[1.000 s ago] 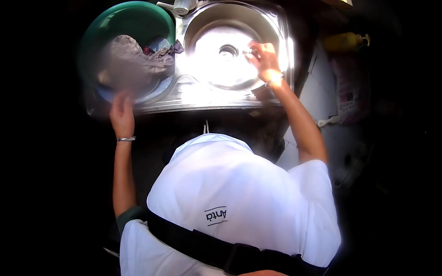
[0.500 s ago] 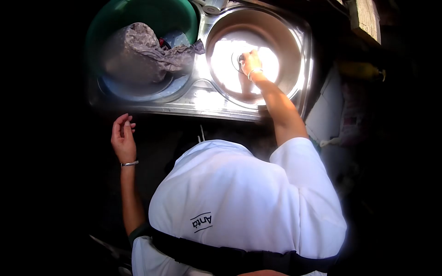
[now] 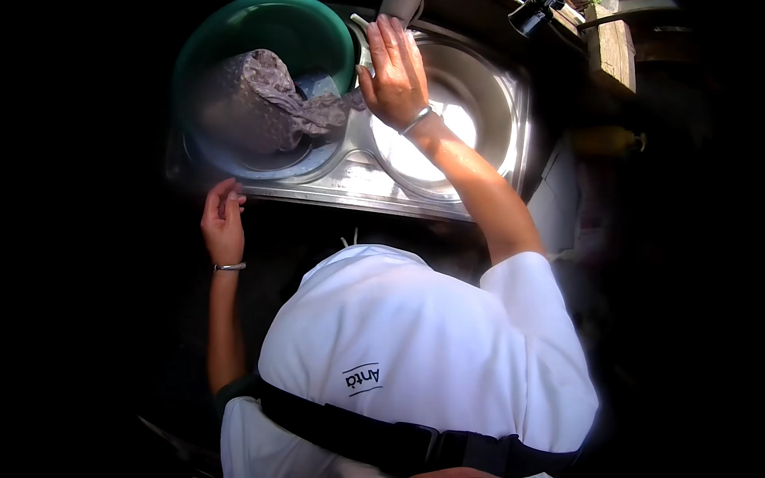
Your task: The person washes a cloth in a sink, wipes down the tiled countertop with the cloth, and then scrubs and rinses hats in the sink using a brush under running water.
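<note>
My right hand (image 3: pixel 394 78) is raised over the divider of the steel sink (image 3: pixel 351 169), palm down with fingers stretched out. Its fingertips overlap a greyish faucet (image 3: pixel 402 8) at the back; whether they touch it I cannot tell. Below and to the right of that hand lies the round right basin (image 3: pixel 498 103), brightly sunlit. My left hand (image 3: pixel 223 225) hangs at the sink's front edge, fingers loosely bent, with nothing visible in it. A large green tub (image 3: pixel 319 36) in the left basin holds a patterned greyish cloth (image 3: pixel 267 80), part of which hangs toward the divider.
A pale blue rim (image 3: pixel 263 171) shows under the cloth. Behind the sink at right are a wooden block (image 3: pixel 612 52) and a black object (image 3: pixel 532 16). A yellow bottle (image 3: pixel 610 141) lies in shadow at the right. Deep shadow hides the surroundings.
My right hand has left the bottom of the right basin, moving up and left toward the faucet, and its fingers have straightened. My left hand has shifted slightly up and right.
</note>
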Action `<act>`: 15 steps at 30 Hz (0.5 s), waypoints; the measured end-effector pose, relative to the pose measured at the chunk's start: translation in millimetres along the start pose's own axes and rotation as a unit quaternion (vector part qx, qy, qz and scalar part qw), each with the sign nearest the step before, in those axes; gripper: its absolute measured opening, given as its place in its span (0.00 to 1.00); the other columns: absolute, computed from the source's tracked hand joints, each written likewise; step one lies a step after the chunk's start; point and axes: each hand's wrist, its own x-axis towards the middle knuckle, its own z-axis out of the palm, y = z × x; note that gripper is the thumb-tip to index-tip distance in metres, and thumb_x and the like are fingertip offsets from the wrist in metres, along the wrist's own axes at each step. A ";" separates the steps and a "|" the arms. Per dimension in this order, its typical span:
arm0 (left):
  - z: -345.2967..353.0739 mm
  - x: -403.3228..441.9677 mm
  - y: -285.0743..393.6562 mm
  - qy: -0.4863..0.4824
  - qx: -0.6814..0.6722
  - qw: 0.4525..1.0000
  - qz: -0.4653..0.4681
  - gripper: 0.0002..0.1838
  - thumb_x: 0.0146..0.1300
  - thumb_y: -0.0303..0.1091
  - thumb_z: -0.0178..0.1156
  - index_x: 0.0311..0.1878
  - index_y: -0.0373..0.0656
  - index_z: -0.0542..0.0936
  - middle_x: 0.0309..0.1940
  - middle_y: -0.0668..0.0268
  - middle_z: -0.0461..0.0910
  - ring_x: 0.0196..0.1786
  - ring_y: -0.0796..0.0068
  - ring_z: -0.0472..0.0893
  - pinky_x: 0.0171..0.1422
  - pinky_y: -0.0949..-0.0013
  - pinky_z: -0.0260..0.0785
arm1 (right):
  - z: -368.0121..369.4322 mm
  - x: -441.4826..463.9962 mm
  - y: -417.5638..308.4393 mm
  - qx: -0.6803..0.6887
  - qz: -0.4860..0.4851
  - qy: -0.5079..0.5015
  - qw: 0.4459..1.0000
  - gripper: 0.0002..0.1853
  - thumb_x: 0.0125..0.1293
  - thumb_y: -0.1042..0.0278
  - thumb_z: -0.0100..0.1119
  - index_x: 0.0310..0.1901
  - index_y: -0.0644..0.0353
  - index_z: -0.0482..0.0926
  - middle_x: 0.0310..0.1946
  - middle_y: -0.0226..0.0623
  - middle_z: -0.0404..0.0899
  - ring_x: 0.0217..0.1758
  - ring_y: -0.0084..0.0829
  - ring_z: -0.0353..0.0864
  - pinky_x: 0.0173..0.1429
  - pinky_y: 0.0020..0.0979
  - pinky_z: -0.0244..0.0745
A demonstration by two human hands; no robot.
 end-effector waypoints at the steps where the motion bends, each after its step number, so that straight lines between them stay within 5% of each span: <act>1: -0.6 -1.6 1.0 -0.004 0.004 1.000 0.005 0.11 0.65 0.27 0.49 0.50 0.38 0.74 0.42 0.66 0.78 0.38 0.82 0.76 0.42 0.80 0.67 | 12.0 9.1 -3.2 -0.021 0.010 -0.018 1.000 0.32 0.56 0.63 0.54 0.61 0.69 0.58 0.62 0.54 0.58 0.67 0.48 0.54 0.69 0.49 0.45; 5: -5.4 -1.0 0.2 -0.003 0.014 1.000 0.020 0.12 0.65 0.26 0.49 0.50 0.39 0.74 0.43 0.66 0.78 0.39 0.82 0.76 0.42 0.81 0.68 | 56.5 23.7 -16.1 -0.099 0.082 -0.073 0.989 0.31 0.62 0.57 0.45 0.61 0.70 0.58 0.62 0.54 0.57 0.68 0.47 0.53 0.71 0.47 0.37; 11: -32.6 -6.9 -15.2 0.026 0.011 1.000 0.002 0.12 0.65 0.27 0.49 0.50 0.39 0.74 0.43 0.65 0.78 0.38 0.82 0.76 0.41 0.80 0.69 | 91.8 10.8 -14.9 -0.362 0.031 -0.210 0.908 0.27 0.63 0.59 0.42 0.56 0.75 0.65 0.59 0.57 0.62 0.69 0.48 0.53 0.72 0.47 0.31; 12: -36.2 -7.8 -16.2 0.031 0.010 0.999 -0.004 0.12 0.65 0.27 0.49 0.50 0.38 0.73 0.43 0.65 0.78 0.38 0.82 0.76 0.41 0.80 0.68 | 87.3 14.2 -19.9 -0.363 0.056 -0.186 0.911 0.22 0.60 0.62 0.46 0.53 0.66 0.68 0.57 0.49 0.66 0.65 0.46 0.59 0.71 0.44 0.43; 15: -46.6 -10.8 -19.6 0.034 0.018 0.999 -0.018 0.12 0.65 0.27 0.49 0.51 0.40 0.74 0.43 0.66 0.78 0.38 0.82 0.76 0.41 0.81 0.68 | 78.0 16.1 -52.0 -0.043 0.123 -0.104 0.986 0.16 0.57 0.63 0.49 0.43 0.63 0.74 0.49 0.48 0.72 0.61 0.50 0.62 0.67 0.51 0.46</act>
